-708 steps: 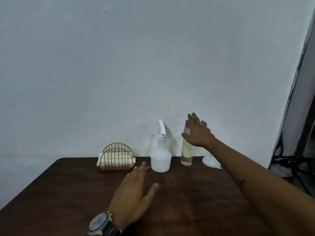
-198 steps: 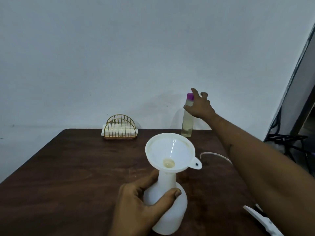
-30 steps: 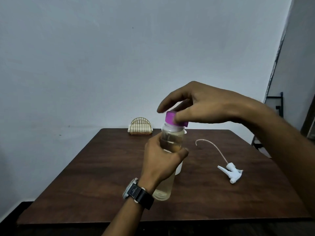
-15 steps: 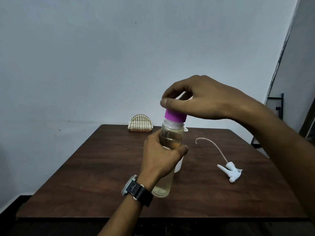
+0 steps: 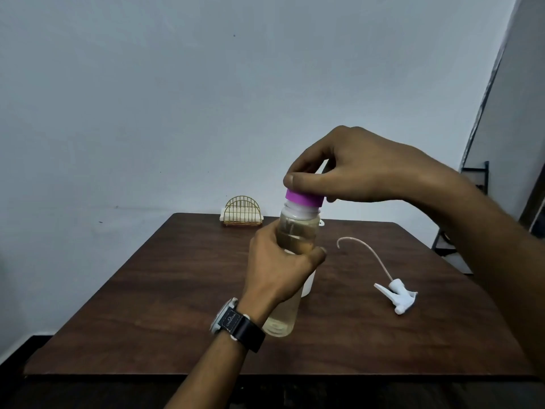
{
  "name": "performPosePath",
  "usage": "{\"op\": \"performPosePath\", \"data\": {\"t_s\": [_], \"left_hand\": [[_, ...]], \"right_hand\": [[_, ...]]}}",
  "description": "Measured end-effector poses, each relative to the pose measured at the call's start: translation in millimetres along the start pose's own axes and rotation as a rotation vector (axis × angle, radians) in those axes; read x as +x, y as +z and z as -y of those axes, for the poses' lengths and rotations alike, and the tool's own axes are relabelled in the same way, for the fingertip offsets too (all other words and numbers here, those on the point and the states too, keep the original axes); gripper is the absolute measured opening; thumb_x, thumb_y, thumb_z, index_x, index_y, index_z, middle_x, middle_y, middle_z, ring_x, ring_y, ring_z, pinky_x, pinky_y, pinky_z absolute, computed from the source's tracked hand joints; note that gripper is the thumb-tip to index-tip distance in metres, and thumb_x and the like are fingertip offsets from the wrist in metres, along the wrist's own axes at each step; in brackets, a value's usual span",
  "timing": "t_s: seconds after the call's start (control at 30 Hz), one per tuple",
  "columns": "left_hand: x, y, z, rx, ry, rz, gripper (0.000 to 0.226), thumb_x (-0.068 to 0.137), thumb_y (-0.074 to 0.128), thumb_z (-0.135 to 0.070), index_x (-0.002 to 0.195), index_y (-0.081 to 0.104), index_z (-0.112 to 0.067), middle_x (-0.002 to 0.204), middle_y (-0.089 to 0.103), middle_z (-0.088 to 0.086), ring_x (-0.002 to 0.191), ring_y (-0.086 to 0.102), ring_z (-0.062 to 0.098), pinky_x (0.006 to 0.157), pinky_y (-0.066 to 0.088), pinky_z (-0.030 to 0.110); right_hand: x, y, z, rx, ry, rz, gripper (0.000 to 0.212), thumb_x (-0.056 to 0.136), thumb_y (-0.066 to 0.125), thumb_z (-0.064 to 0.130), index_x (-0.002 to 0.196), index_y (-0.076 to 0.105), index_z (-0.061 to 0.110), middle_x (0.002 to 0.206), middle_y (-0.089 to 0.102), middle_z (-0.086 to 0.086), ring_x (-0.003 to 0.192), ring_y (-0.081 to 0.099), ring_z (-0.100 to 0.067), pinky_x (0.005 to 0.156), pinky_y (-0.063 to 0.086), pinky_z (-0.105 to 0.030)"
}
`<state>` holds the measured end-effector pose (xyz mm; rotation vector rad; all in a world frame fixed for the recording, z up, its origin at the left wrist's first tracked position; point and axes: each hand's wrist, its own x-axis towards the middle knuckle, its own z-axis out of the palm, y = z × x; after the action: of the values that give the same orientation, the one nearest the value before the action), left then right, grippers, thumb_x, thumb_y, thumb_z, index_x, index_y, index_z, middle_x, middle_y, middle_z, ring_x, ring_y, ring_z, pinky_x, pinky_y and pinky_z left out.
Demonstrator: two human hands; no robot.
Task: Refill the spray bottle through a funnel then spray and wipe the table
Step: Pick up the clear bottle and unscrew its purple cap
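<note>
Your left hand (image 5: 280, 270) gripped the clear refill bottle (image 5: 298, 231) around its upper body, fingers curled round the far side and the thumb pressed across the front. A black-strapped wristwatch (image 5: 236, 323) sat on that wrist, nearest to you. You held the bottle upright and clear of the dark wooden table (image 5: 177, 290), and pale yellowish liquid filled it to just under the shoulder. Your right hand (image 5: 356, 169) came in from the right above it, with thumb and fingertips pinching the purple cap (image 5: 303, 199) from the top. The cap sat on the bottle's mouth with a band of white neck showing below it; whether it was screwed tight or loose could not be told.

Directly behind the refill bottle stood the white spray bottle (image 5: 308, 286), almost wholly hidden by your left hand and the bottle you held, so only a sliver of its lower side showed on the table. A small white tab (image 5: 321, 222) peeked out beside the refill bottle's shoulder, likely part of the funnel, though too little showed to be sure. To the right, well apart from the bottles, the white trigger spray head (image 5: 398, 296) lay on its side on the tabletop, its thin dip tube (image 5: 365, 252) arching back toward the far edge. At the far edge of the table, against the pale wall (image 5: 147, 98), stood a gold wire napkin holder (image 5: 243, 211) with white napkins inside.
</note>
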<state>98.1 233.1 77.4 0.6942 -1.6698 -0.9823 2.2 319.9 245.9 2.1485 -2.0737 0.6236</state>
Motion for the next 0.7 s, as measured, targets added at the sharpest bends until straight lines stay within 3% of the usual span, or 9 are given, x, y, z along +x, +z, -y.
{"op": "performPosePath", "data": {"t_s": [0.07,0.17,0.27,0.3,0.37,0.43,0.5,0.6,0.7], "left_hand": [[0.2,0.1,1.4,0.012,0.006,0.005,0.024,0.062,0.084,-0.029,0.08,0.073,-0.018,0.065,0.073,0.001,0.064,0.076,0.028,0.062,0.063,0.055],[-0.7,-0.2,2.1,0.014,0.008,0.013,0.025,0.062,0.083,-0.03,0.081,0.073,-0.018,0.066,0.074,0.001,0.063,0.076,0.028,0.062,0.063,0.054],[-1.8,0.2,2.2,0.011,0.007,0.011,0.028,0.061,0.083,-0.03,0.082,0.073,-0.015,0.067,0.074,0.004,0.064,0.075,0.031,0.061,0.062,0.056],[-1.7,0.6,2.1,0.007,0.006,0.009,0.028,0.061,0.083,-0.03,0.082,0.073,-0.015,0.068,0.074,0.004,0.065,0.075,0.032,0.061,0.062,0.056],[-0.3,0.9,1.3,-0.014,0.004,0.006,0.027,0.061,0.084,-0.029,0.082,0.072,-0.017,0.068,0.074,0.004,0.064,0.075,0.033,0.061,0.062,0.057],[1.8,1.0,0.5,-0.015,0.008,0.005,0.025,0.061,0.084,-0.029,0.081,0.072,-0.02,0.067,0.073,0.002,0.064,0.075,0.033,0.062,0.062,0.057],[2.9,0.3,-0.8,-0.009,0.014,0.006,0.023,0.061,0.084,-0.028,0.08,0.072,-0.022,0.066,0.073,0.002,0.064,0.075,0.033,0.062,0.063,0.057],[2.5,-1.4,-2.2,0.008,0.033,0.009,0.022,0.063,0.084,-0.027,0.078,0.07,-0.018,0.066,0.073,0.003,0.065,0.075,0.032,0.061,0.062,0.056],[0.5,-1.4,-2.4,0.027,0.045,0.015,0.02,0.063,0.084,-0.026,0.075,0.069,-0.02,0.065,0.073,0.002,0.063,0.075,0.03,0.059,0.062,0.054]], "right_hand": [[-1.5,-0.7,-0.7,0.045,-0.028,0.035,0.014,0.088,0.067,0.05,0.095,0.077,0.045,0.086,0.071,0.035,0.076,0.069,0.005,0.075,0.061,-0.035],[-2.7,-2.7,-4.0,0.121,-0.059,0.078,0.018,0.088,0.07,0.032,0.101,0.078,0.041,0.084,0.07,0.037,0.079,0.068,0.008,0.069,0.052,-0.024],[-3.1,-1.8,-7.3,0.248,-0.093,0.113,0.029,0.087,0.069,0.011,0.102,0.079,0.034,0.098,0.076,0.023,0.094,0.074,0.0,0.079,0.058,-0.024],[-2.8,-1.5,-7.4,0.273,-0.096,0.118,0.026,0.088,0.072,0.012,0.103,0.079,0.033,0.103,0.077,0.02,0.096,0.074,-0.002,0.082,0.06,-0.026],[-1.5,-0.9,-6.8,0.283,-0.086,0.088,0.016,0.088,0.078,0.034,0.104,0.078,0.034,0.108,0.076,0.019,0.094,0.073,0.001,0.087,0.059,-0.028],[-0.6,-1.5,-5.5,0.208,-0.049,0.026,0.027,0.084,0.071,0.061,0.099,0.079,0.04,0.101,0.075,0.024,0.086,0.072,0.004,0.085,0.058,-0.03],[-0.7,-1.6,-4.1,0.131,-0.035,0.011,0.027,0.084,0.067,0.065,0.093,0.079,0.042,0.091,0.074,0.028,0.077,0.073,-0.002,0.08,0.06,-0.036],[-2.0,-3.4,-4.5,0.166,-0.07,0.054,0.011,0.087,0.073,0.038,0.096,0.079,0.038,0.094,0.076,0.024,0.083,0.076,-0.009,0.084,0.063,-0.04],[-3.8,-6.4,-6.9,0.264,-0.088,0.103,0.033,0.085,0.07,0.006,0.104,0.078,0.032,0.104,0.077,0.013,0.097,0.075,-0.007,0.087,0.063,-0.036]]}}
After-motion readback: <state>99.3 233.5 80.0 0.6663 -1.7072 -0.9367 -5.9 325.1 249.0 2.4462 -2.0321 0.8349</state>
